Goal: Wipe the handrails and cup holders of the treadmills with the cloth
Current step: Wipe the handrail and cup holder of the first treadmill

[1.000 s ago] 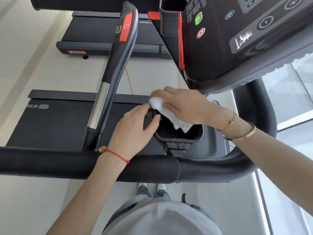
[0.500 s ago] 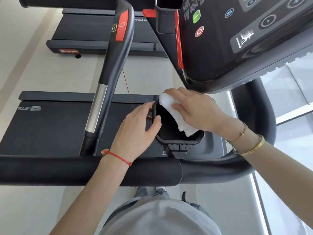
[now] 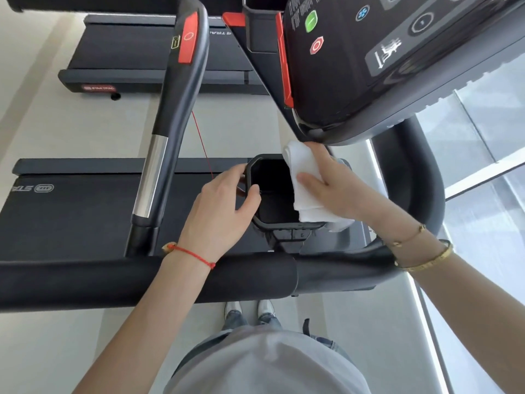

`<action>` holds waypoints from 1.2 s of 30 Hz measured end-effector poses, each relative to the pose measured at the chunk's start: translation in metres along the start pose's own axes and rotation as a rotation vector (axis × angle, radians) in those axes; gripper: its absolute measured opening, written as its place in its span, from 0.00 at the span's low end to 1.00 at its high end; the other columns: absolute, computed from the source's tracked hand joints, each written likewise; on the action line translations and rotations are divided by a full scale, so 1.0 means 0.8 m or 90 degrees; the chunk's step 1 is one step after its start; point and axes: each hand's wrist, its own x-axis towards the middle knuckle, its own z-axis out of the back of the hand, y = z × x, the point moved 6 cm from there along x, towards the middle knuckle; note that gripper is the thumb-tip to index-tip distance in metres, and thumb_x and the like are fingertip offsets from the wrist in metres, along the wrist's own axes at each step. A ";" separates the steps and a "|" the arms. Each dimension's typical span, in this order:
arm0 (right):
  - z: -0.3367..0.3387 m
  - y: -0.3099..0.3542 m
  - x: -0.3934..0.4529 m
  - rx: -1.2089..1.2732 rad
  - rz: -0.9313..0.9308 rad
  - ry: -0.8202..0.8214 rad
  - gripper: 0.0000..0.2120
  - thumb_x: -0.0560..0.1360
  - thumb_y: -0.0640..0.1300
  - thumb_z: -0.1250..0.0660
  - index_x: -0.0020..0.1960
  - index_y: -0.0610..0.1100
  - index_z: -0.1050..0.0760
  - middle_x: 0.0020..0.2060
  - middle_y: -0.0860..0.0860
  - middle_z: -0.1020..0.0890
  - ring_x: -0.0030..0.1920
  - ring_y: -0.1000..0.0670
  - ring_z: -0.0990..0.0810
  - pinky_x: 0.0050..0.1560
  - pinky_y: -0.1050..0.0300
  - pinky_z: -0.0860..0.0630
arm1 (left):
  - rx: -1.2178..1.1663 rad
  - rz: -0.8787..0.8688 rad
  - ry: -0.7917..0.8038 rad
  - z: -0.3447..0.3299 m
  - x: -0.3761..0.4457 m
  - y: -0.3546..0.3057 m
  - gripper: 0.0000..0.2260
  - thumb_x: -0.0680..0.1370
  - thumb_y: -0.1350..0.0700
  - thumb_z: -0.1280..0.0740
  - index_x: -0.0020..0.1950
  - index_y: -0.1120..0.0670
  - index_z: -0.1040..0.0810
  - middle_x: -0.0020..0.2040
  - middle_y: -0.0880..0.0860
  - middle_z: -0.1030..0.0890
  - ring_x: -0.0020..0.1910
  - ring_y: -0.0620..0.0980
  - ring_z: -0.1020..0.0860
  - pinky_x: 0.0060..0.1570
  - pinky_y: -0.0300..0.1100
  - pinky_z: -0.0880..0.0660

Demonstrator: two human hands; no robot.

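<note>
1. The right hand (image 3: 338, 189) grasps a folded white cloth (image 3: 305, 183), thumb laid across the top of it and fingers wrapped round the far side, pressing it against the 3 o'clock rim of the cup holder (image 3: 272, 191).
2. The cloth drapes over that rim, part of it hanging inside the black cavity and part spilling outside toward 4 o'clock.
3. The left hand (image 3: 218, 206) grips the cup holder's opposite rim at 9 o'clock, thumb hooked just inside the opening and fingers curled round the outer wall.
4. The cup holder is a dark octagonal bin, mounted just beyond the front handrail (image 3: 142, 282), which runs across the view at 6 o'clock from it; both forearms cross over that padded bar.
5. A red string bracelet (image 3: 196, 255) sits on the left wrist; gold bangles (image 3: 426, 257) sit on the right.
6. At 10 o'clock from the cup holder, a side handrail (image 3: 170, 118) with a chrome section and a red panel slants away.
7. At 1 o'clock, the treadmill console (image 3: 369, 52) overhangs, showing a green button (image 3: 311, 21) and a red stop button (image 3: 316, 46).
8. At 9 o'clock, lower down, lies the black running belt (image 3: 71, 211).
</note>
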 end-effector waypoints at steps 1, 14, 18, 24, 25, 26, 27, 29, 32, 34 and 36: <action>-0.001 -0.001 -0.007 0.018 -0.006 -0.003 0.25 0.81 0.44 0.41 0.74 0.48 0.46 0.57 0.45 0.30 0.52 0.45 0.31 0.51 0.56 0.38 | 0.001 -0.001 0.002 0.000 0.000 0.000 0.15 0.80 0.49 0.39 0.66 0.47 0.26 0.53 0.43 0.20 0.49 0.41 0.22 0.50 0.38 0.26; 0.001 0.003 -0.021 0.068 0.033 -0.028 0.25 0.82 0.44 0.41 0.76 0.45 0.45 0.56 0.49 0.28 0.52 0.52 0.30 0.52 0.59 0.35 | 0.017 -0.022 0.000 -0.001 0.003 0.000 0.14 0.81 0.49 0.39 0.66 0.49 0.25 0.53 0.46 0.19 0.51 0.44 0.21 0.51 0.40 0.24; 0.007 -0.006 -0.057 0.040 0.163 -0.025 0.26 0.83 0.44 0.45 0.79 0.44 0.49 0.76 0.48 0.39 0.73 0.57 0.39 0.71 0.68 0.46 | 0.014 -0.023 0.005 0.000 0.003 0.005 0.16 0.81 0.47 0.39 0.67 0.47 0.26 0.53 0.42 0.21 0.50 0.42 0.22 0.51 0.38 0.25; 0.018 0.008 -0.107 -0.098 0.300 0.112 0.24 0.83 0.48 0.49 0.79 0.48 0.45 0.77 0.55 0.41 0.77 0.56 0.45 0.76 0.63 0.47 | -0.011 -0.026 0.004 0.003 0.001 0.006 0.16 0.82 0.46 0.41 0.67 0.47 0.26 0.50 0.39 0.23 0.45 0.34 0.24 0.51 0.39 0.26; 0.012 0.017 -0.110 -0.163 0.334 0.122 0.23 0.83 0.48 0.49 0.78 0.45 0.42 0.76 0.52 0.39 0.77 0.54 0.44 0.77 0.57 0.49 | -0.015 -0.027 0.001 0.003 0.001 0.006 0.15 0.82 0.47 0.42 0.66 0.47 0.25 0.49 0.39 0.23 0.45 0.34 0.24 0.51 0.39 0.26; 0.005 0.027 -0.108 -0.228 0.366 0.117 0.22 0.83 0.47 0.49 0.76 0.42 0.39 0.75 0.49 0.34 0.76 0.52 0.41 0.78 0.55 0.50 | -0.015 -0.027 -0.001 0.003 0.002 0.005 0.14 0.83 0.47 0.43 0.66 0.48 0.25 0.47 0.39 0.23 0.44 0.36 0.24 0.50 0.38 0.27; -0.003 0.040 -0.103 -0.284 0.392 0.104 0.22 0.84 0.48 0.49 0.74 0.39 0.36 0.71 0.47 0.29 0.74 0.48 0.35 0.77 0.55 0.51 | -0.011 -0.027 -0.001 0.003 0.003 0.005 0.14 0.83 0.48 0.44 0.65 0.48 0.24 0.46 0.39 0.23 0.43 0.36 0.24 0.48 0.35 0.29; -0.026 0.063 -0.087 -0.367 0.408 0.083 0.21 0.83 0.49 0.48 0.70 0.37 0.33 0.61 0.45 0.21 0.63 0.43 0.25 0.74 0.59 0.48 | -0.003 -0.026 -0.001 0.004 0.004 0.006 0.14 0.84 0.49 0.45 0.64 0.49 0.24 0.41 0.39 0.24 0.40 0.34 0.25 0.43 0.26 0.33; -0.042 0.070 -0.074 -0.389 0.387 0.095 0.21 0.83 0.53 0.50 0.67 0.40 0.34 0.51 0.46 0.19 0.53 0.43 0.22 0.58 0.56 0.32 | -0.012 -0.014 0.006 0.004 0.003 0.007 0.14 0.84 0.50 0.44 0.65 0.48 0.24 0.42 0.39 0.23 0.41 0.37 0.24 0.41 0.26 0.33; -0.029 0.059 -0.080 -0.368 0.368 0.102 0.22 0.81 0.56 0.51 0.64 0.42 0.32 0.47 0.49 0.20 0.49 0.45 0.22 0.49 0.60 0.33 | -0.008 -0.012 0.015 0.003 0.003 0.007 0.15 0.83 0.50 0.44 0.67 0.50 0.25 0.49 0.42 0.21 0.45 0.39 0.24 0.45 0.32 0.32; -0.014 0.045 -0.087 -0.378 0.372 0.115 0.21 0.81 0.57 0.50 0.62 0.44 0.31 0.48 0.50 0.20 0.51 0.48 0.24 0.51 0.62 0.31 | -0.009 -0.011 0.020 0.003 0.002 0.007 0.16 0.83 0.49 0.43 0.68 0.50 0.26 0.52 0.44 0.21 0.47 0.40 0.24 0.49 0.35 0.31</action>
